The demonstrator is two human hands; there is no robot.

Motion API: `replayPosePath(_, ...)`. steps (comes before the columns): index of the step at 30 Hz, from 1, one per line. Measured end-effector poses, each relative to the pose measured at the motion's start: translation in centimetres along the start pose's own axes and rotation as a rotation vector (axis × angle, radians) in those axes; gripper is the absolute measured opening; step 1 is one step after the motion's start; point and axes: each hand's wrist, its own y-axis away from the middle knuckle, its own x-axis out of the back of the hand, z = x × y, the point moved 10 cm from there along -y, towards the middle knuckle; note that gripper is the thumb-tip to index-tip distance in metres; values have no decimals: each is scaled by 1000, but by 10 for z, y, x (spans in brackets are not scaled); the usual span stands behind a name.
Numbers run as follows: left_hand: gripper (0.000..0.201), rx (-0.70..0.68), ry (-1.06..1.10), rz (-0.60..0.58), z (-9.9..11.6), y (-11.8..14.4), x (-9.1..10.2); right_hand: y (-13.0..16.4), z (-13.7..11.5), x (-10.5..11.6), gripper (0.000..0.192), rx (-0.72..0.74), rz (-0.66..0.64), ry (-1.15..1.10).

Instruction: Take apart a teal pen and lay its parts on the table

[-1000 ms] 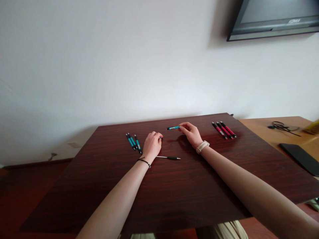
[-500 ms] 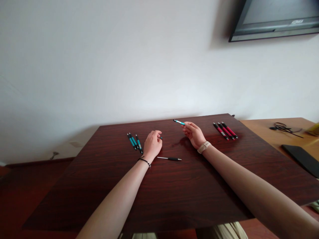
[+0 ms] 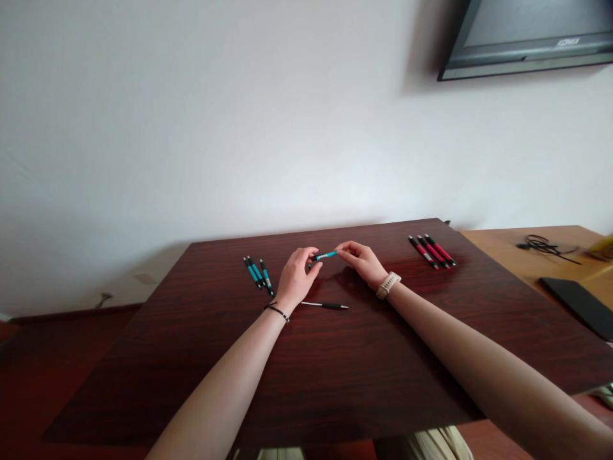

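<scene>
Both hands meet over the far middle of the dark wooden table point(image 3: 335, 364). My left hand point(image 3: 294, 278) and my right hand point(image 3: 364, 262) pinch the two ends of a teal pen barrel point(image 3: 325, 256), held level just above the tabletop. A thin black and silver pen insert point(image 3: 325, 305) lies on the table just below my hands. Three teal pens point(image 3: 258, 273) lie side by side left of my left hand. Three red pens point(image 3: 431, 250) lie in a row at the far right of the table.
A lighter wooden surface point(image 3: 541, 262) adjoins on the right, carrying a coiled black cable point(image 3: 541, 244) and a flat black device point(image 3: 582, 305). A screen point(image 3: 527, 35) hangs on the white wall at top right.
My right hand brought the teal barrel down and to the left, from a raised tilt to level. My left hand rose from the table and took hold of its other end.
</scene>
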Motion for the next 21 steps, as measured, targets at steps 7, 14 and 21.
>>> replayPosePath(7, 14, -42, -16, -49, 12, -1, 0, 1, -7, -1, 39, 99, -13, 129)
replayPosePath(14, 22, -56, 20, -239, 19, 6, -21, 2, -8, -3, 28, 114, 2, 309)
replayPosePath(21, 18, -11, -59, -289, 10, 8, -26, 6, -10, -20, 29, 165, -57, 626)
